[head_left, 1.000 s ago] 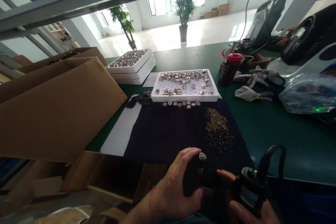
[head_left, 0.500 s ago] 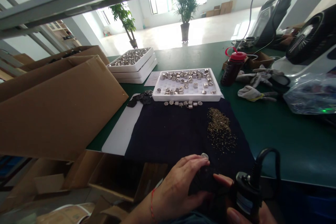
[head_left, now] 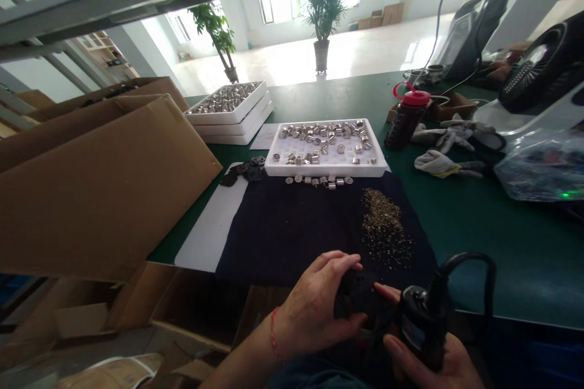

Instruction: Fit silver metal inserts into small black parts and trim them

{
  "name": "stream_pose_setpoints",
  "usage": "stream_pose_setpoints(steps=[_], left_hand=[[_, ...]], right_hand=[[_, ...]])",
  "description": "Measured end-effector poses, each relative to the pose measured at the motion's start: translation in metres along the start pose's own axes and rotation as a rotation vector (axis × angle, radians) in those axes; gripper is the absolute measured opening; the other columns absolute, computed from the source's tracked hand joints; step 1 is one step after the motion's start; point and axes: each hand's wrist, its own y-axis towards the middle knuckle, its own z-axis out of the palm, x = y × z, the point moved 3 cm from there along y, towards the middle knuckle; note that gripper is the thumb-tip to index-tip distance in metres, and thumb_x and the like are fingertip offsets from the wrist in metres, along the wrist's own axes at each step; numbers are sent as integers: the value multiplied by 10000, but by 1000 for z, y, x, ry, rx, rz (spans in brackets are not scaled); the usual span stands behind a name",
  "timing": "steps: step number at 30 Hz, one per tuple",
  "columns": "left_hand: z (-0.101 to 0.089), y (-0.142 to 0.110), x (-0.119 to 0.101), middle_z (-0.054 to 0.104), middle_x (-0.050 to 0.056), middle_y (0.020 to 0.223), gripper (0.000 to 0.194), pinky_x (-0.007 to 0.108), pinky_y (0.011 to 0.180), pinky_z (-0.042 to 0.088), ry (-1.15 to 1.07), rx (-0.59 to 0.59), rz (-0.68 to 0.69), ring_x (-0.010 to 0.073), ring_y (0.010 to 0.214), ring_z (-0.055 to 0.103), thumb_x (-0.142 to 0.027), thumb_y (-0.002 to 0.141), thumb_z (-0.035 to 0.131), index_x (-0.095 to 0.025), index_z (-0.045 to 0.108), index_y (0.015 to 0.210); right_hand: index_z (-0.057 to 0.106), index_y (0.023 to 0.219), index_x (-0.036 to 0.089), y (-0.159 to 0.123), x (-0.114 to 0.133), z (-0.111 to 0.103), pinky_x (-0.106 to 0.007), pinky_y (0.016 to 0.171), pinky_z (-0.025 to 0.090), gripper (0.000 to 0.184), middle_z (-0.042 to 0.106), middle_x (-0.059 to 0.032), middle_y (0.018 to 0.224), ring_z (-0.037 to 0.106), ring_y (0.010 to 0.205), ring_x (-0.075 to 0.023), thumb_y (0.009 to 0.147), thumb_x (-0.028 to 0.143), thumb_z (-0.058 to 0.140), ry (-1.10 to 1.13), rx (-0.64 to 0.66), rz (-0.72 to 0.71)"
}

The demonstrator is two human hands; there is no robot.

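My left hand, with a red string round its wrist, grips a dark black plastic part near the table's front edge. My right hand is wrapped round a black corded electric screwdriver, its cable end up and its tip hidden low between my hands. Just beyond lies a dark blue cloth with a heap of tiny brass-coloured screws on its right side. Behind it, silver metal cylinders lie in a row before a white tray holding several more.
At left stand a big open cardboard box and stacked white trays. Black flat parts lie on a white sheet. To the right are a red-lidded bottle, gloves, a plastic bag and a fan.
The silver cylinder at my left fingertips no longer shows. My left hand has tilted and shifted slightly up with the black part; the screwdriver has moved slightly.
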Motion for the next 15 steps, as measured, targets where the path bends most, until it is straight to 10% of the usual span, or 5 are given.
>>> stream_pose_setpoints(steps=[15], left_hand=[[3, 8, 10, 648, 47, 1354, 964, 455, 1268, 391, -1, 46, -4, 252, 1335, 538, -107, 735, 885, -253, 351, 1524]], right_hand=[[688, 1423, 201, 0, -6, 5, -269, 557, 545, 740, 609, 15, 630, 570, 557, -176, 827, 628, 786, -23, -102, 53]])
